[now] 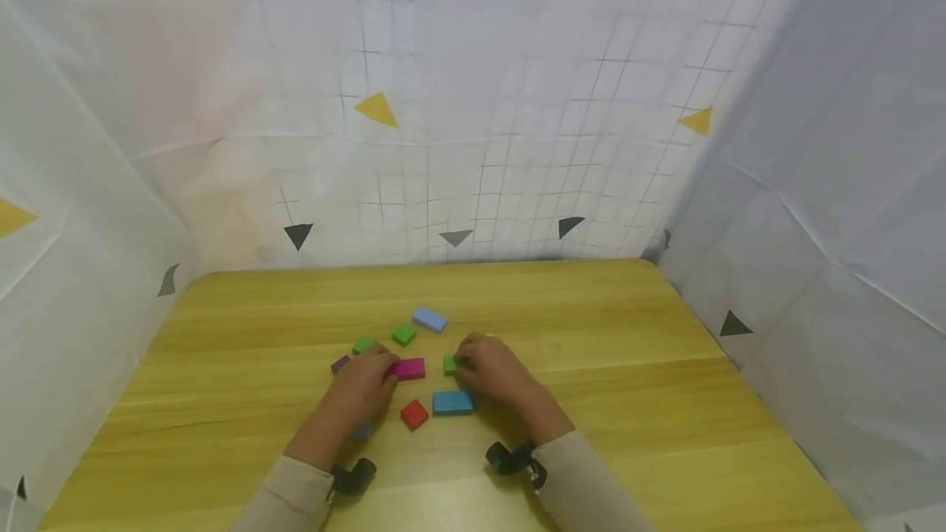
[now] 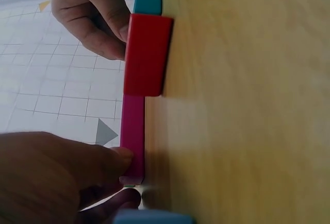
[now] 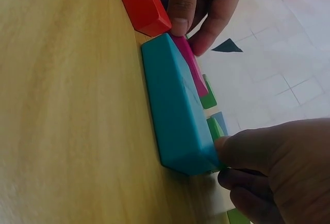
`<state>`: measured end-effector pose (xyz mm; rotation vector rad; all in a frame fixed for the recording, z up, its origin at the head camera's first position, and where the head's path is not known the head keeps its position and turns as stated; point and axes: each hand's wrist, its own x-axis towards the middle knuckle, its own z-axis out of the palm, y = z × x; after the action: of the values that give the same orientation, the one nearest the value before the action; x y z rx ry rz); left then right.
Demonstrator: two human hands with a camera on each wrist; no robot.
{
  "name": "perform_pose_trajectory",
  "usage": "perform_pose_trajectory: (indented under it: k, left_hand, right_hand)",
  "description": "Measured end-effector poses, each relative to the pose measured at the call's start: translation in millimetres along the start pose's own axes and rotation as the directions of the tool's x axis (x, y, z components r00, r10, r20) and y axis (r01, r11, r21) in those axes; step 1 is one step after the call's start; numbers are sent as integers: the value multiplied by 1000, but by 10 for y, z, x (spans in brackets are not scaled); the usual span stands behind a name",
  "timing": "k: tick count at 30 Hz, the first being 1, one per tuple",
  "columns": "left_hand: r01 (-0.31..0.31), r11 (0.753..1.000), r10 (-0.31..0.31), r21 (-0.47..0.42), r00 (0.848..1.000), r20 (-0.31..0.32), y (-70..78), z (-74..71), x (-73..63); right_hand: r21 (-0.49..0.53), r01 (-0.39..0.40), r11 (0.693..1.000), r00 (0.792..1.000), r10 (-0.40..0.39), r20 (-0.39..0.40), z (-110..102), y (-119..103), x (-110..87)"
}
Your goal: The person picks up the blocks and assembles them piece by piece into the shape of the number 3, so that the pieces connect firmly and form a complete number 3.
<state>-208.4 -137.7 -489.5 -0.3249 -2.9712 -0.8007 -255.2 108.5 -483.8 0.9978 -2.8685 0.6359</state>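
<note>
My left hand [image 1: 358, 388] pinches the left end of a flat magenta block [image 1: 411, 369] on the wooden table. In the left wrist view, the thumb lies along the side of the magenta block [image 2: 133, 131]. To the right, my right hand [image 1: 493, 369] holds a small green block [image 1: 449, 364] between thumb and fingers, covering much of it. A turquoise block [image 1: 452, 403] lies just in front of the right hand, long side facing me. Left of it sits a red block [image 1: 415, 415], turned at an angle and apart from both hands.
Farther back lie a light blue block [image 1: 429, 319] and two green blocks, one in the middle [image 1: 403, 334] and one behind the left hand [image 1: 364, 344]. A purple block [image 1: 340, 364] and a partly hidden blue block [image 1: 361, 431] flank the left hand. White sheeting [image 1: 458, 146] encloses the table.
</note>
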Motion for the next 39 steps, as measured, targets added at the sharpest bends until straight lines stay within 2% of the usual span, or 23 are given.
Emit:
perform_pose_trajectory:
  k: [9,15,26,39]
  left_hand:
    - [-9,1000,9,10,1000,19,18,10,-2]
    - [14,1000,-14,0,1000,27,50,2,-12]
    - [11,1000,-11,2,1000,16,56,1,-3]
    - [-1,1000,1,9,1000,9,50,6,-10]
  right_hand:
    - [0,2,1000,1000,-2,2,9,-4,0]
    - [2,16,1000,1000,-16,-11,12,-14,2]
    - [13,-25,1000,1000,24,13,29,-32,4]
    - [2,34,999,999,-34,-7,49,-39,15]
